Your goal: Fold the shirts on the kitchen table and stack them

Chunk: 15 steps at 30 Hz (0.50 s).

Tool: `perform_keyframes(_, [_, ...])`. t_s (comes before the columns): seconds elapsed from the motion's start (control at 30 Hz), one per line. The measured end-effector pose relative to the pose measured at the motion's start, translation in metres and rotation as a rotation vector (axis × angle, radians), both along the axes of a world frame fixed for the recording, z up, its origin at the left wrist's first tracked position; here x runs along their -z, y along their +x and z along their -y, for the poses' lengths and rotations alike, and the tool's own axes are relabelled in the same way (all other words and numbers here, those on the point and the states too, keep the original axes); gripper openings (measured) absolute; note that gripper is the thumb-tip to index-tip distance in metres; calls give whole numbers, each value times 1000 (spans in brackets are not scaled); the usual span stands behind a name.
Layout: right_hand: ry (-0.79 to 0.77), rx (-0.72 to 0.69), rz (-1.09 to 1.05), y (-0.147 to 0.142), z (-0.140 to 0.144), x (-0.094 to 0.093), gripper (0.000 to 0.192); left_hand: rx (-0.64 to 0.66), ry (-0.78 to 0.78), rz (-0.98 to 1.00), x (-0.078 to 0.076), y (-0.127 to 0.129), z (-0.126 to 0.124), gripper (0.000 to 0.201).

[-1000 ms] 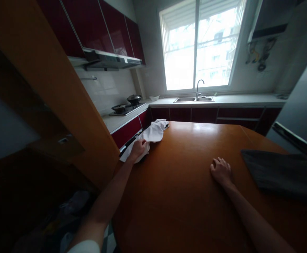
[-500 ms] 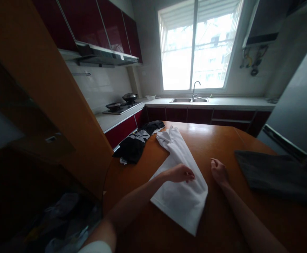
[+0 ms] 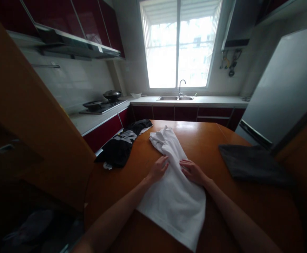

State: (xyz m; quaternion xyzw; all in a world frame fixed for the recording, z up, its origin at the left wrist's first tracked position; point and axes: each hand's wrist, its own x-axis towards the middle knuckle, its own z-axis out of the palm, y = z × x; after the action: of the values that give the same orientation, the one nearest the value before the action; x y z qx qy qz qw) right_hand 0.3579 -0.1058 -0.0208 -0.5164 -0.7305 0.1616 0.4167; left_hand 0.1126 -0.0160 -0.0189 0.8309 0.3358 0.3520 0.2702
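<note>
Hands are pressing flat, fingers spread: left hand [image 3: 159, 168] and right hand [image 3: 193, 171] lying on white garment [image 3: 174, 196], black shirt [image 3: 124, 144] left of it, gray cloth [image 3: 253, 165] right, on wooden table [image 3: 237, 207].

Home kitchen: sink [image 3: 175, 98], stove [image 3: 100, 105], fridge [image 3: 279, 91].

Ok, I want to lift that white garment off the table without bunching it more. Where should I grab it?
Probably the flat near hem of the white garment, from your own side: it lies smooth there, while the far end is crumpled. The left hand and right hand rest flat on its middle.
</note>
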Motion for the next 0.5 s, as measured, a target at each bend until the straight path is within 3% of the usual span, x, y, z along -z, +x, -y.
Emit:
perform_keyframes(0.1, [-33, -5, 73, -13, 8, -16, 25, -75, -40, 158, -6, -1, -2, 34])
perform_keyframes(0.17, [-83, -38, 86, -22, 16, -25, 29, -166, -82, 252, -8, -3, -3, 30])
perform_keyframes(0.27, [-275, -197, 20, -39, 32, -30, 36, -259, -109, 296, -7, -7, -5, 32])
perform_keyframes(0.4, [-481, -323, -124, -62, 42, -19, 42, -147, -159, 202, -2, -6, -5, 42])
perform_keyframes(0.5, [-363, -103, -261, -62, 32, -9, 45, -14, -88, 21, -1, -3, -2, 44])
